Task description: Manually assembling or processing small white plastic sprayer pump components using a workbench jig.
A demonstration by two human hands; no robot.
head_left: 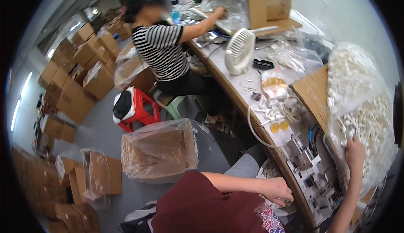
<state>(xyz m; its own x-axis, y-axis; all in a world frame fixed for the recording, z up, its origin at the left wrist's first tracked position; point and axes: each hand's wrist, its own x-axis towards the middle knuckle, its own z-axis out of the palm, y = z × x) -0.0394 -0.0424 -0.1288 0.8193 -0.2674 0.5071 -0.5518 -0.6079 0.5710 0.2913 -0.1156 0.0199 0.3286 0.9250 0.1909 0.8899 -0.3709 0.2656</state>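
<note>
My right hand (356, 152) reaches into a large clear plastic bag (351, 77) heaped with small white plastic parts (374, 127). Its fingers are closed among them, apparently on one of the white parts. Low beside my lap, my left hand (277, 191) is curled with its fingertips down over a white container (286, 211) that holds small pale parts. Whatever those fingers hold is hidden. Between my hands, on the bench, stands a metal fixture (305, 157) with blocks and a blue tube.
A white fan (240, 52), yellow round pieces (279, 126) and loose white parts lie along the bench (235, 90). A co-worker in a striped shirt (162, 50) sits farther up. A plastic-lined carton (160, 149) and a red stool (136, 109) stand on the floor at left.
</note>
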